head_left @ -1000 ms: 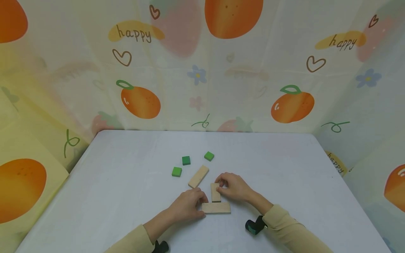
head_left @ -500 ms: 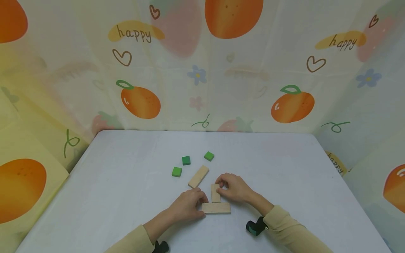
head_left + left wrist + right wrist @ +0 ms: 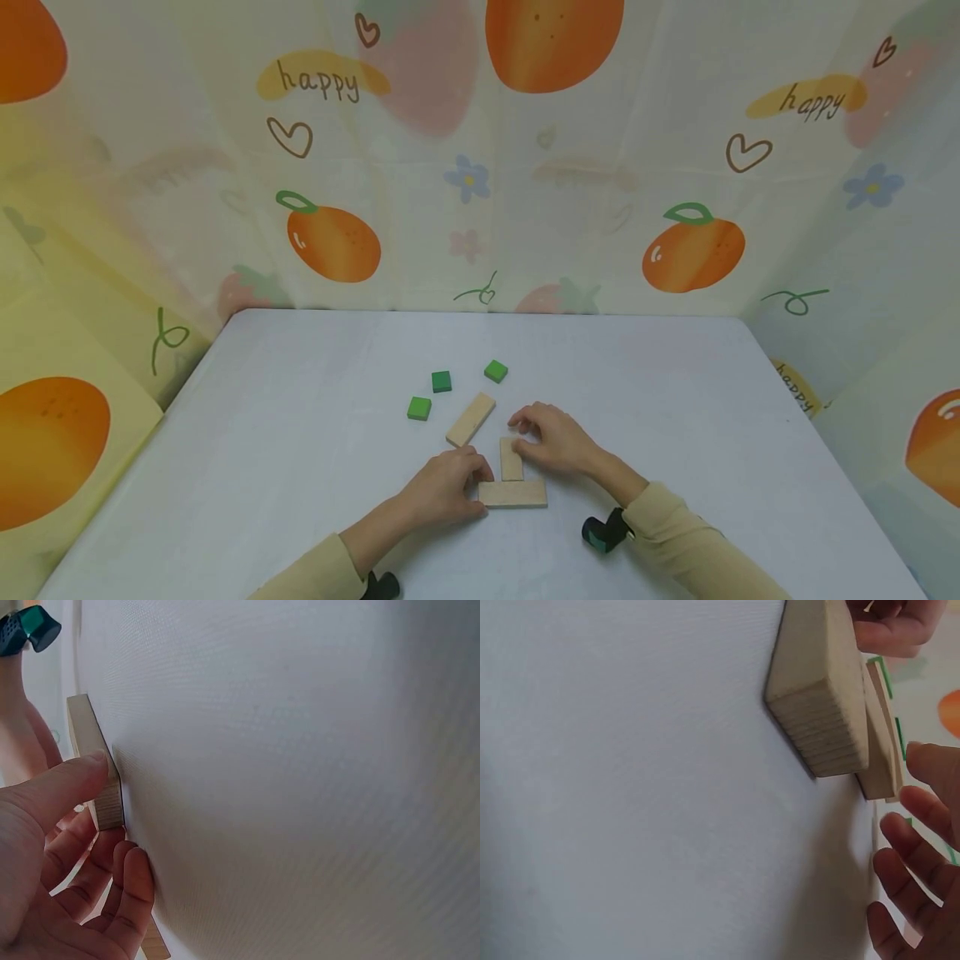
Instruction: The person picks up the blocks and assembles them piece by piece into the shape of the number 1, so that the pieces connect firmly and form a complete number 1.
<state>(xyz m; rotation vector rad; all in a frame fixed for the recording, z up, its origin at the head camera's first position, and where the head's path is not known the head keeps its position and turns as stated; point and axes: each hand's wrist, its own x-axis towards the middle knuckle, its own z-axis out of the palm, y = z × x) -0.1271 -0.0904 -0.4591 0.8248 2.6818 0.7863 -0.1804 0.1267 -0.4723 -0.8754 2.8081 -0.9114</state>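
Two pale wooden blocks make an upside-down T on the white table in the head view. The crosswise block (image 3: 514, 495) lies nearest, and the other wooden block (image 3: 510, 463) meets its far side at a right angle. My left hand (image 3: 442, 486) holds the crosswise block at its left end; the left wrist view shows the thumb (image 3: 82, 776) against the block's side and fingers at the opposite side. Close at the right of the second block is my right hand (image 3: 558, 442). Its fingers (image 3: 911, 877) are spread and grip nothing in the right wrist view.
A third wooden block (image 3: 471, 419) lies slantwise just beyond my left hand. Past it are a dark green square block (image 3: 442, 381) and two lighter ones, one a light green block (image 3: 419, 408). A fruit-patterned cloth (image 3: 555, 183) hangs behind the table (image 3: 675, 375).
My right hand has let go of the second block, its fingers lifting and opening slightly away. That block slid a little toward the crosswise one earlier. My left hand has stayed put.
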